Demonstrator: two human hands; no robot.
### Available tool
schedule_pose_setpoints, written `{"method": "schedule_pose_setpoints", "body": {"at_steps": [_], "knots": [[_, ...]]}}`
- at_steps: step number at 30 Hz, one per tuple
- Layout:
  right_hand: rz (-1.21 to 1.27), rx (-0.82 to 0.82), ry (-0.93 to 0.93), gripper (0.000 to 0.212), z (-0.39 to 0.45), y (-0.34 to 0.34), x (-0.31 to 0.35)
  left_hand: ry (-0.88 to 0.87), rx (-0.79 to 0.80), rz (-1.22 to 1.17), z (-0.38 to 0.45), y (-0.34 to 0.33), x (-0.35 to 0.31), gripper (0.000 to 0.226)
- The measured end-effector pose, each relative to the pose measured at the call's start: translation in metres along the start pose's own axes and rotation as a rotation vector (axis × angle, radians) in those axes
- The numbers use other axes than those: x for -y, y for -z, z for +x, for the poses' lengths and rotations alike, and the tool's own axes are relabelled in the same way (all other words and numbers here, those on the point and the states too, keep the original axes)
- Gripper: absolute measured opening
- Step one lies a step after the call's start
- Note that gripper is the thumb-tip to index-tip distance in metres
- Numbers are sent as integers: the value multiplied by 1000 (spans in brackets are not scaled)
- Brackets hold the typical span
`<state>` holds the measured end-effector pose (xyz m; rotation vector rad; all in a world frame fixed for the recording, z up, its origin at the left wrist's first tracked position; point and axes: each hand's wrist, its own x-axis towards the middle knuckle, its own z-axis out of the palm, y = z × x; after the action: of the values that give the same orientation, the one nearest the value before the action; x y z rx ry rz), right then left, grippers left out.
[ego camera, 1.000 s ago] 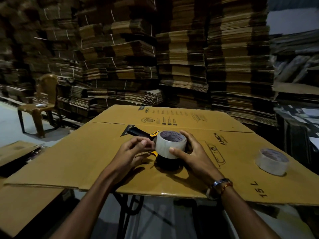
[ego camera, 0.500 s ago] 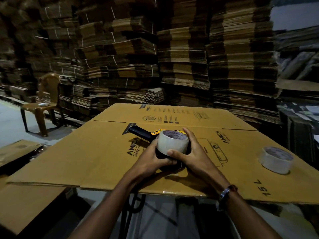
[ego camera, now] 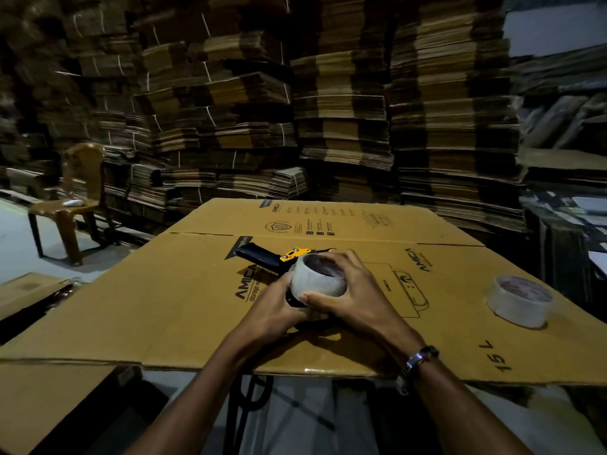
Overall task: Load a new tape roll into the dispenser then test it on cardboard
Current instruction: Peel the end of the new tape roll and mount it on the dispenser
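Gripping tape roll (ego camera: 318,280) between left hand (ego camera: 278,308), right hand (ego camera: 353,290), atop dispenser (ego camera: 262,256).

Both hands hold a tape roll (ego camera: 318,278) over the dispenser (ego camera: 262,256) on flattened cardboard (ego camera: 157,300): right hand (ego camera: 353,292) curled around its rim, left hand (ego camera: 279,307) gripping beneath. A second roll (ego camera: 519,301) lies well apart at the right (flat on the cardboard).

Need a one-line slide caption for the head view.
Both hands, left and right, hold a tape roll on the dispenser over flat cardboard.
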<state>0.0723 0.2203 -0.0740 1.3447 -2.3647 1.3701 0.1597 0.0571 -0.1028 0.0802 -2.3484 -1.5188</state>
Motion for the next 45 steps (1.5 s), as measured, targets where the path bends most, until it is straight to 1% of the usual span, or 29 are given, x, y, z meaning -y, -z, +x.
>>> {"method": "schedule_pose_setpoints", "body": {"at_steps": [4,9,12,16,18,22,25,27,31,37,42,45], "knots": [[-103,16,44,86,1,1,1,-9,1,1,-1,-1,1,72],[-168,39,74,87,2,4,3,-7,5,20,2,0,2,73],[-216,87,49,88,6,9,7,2,-3,24,3,-1,2,69],[-292,208,-10,104,19,16,12,18,0,15,4,-1,4,66],[-294,225,-30,106,23,15,13,20,8,20,5,0,5,67],[-373,195,42,99,19,9,9,15,25,36,6,2,4,74],[-358,138,92,101,10,5,7,0,9,80,7,2,9,85],[-377,136,115,102,6,4,8,-10,-14,116,7,1,13,94],[-449,128,142,102,3,2,13,-27,7,127,7,4,14,96],[-445,73,102,96,-2,-4,16,-26,52,99,7,5,11,89],[-444,61,60,92,0,-5,19,23,9,107,9,1,20,102],[-448,96,52,99,3,-4,17,26,-5,178,14,-2,26,104]]}}
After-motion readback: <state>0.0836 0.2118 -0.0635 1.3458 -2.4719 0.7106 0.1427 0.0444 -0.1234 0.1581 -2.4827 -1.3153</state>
